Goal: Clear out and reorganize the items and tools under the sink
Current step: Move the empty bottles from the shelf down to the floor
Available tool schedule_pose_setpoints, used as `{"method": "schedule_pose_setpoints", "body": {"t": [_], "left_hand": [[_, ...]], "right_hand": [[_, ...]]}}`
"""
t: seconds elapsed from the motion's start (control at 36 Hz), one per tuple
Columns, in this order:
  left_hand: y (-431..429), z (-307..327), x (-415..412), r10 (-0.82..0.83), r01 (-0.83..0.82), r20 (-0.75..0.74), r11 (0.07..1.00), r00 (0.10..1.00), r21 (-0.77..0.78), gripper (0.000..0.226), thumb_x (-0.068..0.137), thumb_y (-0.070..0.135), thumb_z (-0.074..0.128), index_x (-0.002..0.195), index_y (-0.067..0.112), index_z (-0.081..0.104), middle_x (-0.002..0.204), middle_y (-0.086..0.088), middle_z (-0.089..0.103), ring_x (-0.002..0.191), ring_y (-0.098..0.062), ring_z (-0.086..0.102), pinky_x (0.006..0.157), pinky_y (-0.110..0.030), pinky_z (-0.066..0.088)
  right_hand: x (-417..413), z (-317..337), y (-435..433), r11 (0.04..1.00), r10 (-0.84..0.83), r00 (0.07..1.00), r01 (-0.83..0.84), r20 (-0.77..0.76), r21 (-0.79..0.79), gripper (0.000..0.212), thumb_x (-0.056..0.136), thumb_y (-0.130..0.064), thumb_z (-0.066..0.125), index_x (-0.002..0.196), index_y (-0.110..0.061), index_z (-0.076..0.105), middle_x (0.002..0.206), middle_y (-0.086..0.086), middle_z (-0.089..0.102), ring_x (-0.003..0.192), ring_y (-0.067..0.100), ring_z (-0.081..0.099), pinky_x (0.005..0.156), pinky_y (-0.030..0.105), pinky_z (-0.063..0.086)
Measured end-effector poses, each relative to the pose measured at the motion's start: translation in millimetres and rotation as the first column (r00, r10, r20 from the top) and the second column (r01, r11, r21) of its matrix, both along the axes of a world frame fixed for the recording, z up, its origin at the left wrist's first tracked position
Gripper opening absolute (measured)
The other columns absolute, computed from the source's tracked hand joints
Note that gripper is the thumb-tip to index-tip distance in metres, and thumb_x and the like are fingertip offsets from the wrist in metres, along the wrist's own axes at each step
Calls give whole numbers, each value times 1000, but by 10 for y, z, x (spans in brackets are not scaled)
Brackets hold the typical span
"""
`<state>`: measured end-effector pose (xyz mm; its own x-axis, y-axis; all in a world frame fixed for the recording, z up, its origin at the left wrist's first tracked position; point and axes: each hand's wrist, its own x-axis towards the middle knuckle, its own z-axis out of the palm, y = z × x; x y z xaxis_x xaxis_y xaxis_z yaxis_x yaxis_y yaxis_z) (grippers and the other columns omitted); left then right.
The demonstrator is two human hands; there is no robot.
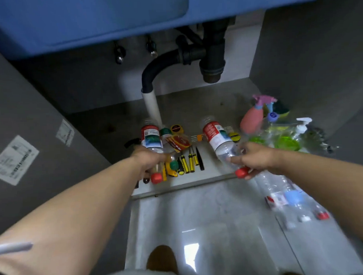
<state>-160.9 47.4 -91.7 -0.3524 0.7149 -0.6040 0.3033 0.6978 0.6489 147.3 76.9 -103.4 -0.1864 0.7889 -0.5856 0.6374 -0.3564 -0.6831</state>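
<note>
Two clear, red-capped bottles are held over the front edge of the cabinet floor (113,123), caps toward the person. The left hand (148,159) has its fingers curled round the left bottle (151,138), and the right hand (258,157) grips the right bottle (216,135). Between them lie three yellow-handled screwdrivers (186,164), with two tape measures (177,129) further back. One white pipe (152,105) rises behind the left bottle. One pink spray bottle (251,119) stands toward the right back corner. Empty bottles (282,191) lie on the tiles outside, too blurred to count.
</note>
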Motion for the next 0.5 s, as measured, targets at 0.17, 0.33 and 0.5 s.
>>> {"method": "schedule_pose_setpoints", "body": {"t": [0.17,0.33,0.5], "left_hand": [[-250,238,575,-190,191,105,982,976,0,43,77,1,75,112,19,57,111,-10,69,97,-24,70,69,-37,61],[-468,-104,1455,-379,403,269,914,885,-40,52,80,9,83,122,23,56,112,-4,74,103,-21,72,90,-45,60],[-593,-486,1790,-447,510,375,856,812,-84,71,74,18,89,134,25,50,118,1,73,108,-19,70,90,-41,61]], "right_hand": [[727,288,-433,986,80,993,-66,91,-151,45,90,-28,74,127,-14,52,110,15,62,69,24,73,69,45,63],[1470,-188,-1021,956,7,981,50,193,-290,57,89,-32,73,135,-21,43,118,18,62,84,31,76,81,51,61],[1527,-830,-1115,957,-152,966,197,209,-211,59,86,-35,75,132,-18,42,101,7,59,61,18,69,57,40,63]]}}
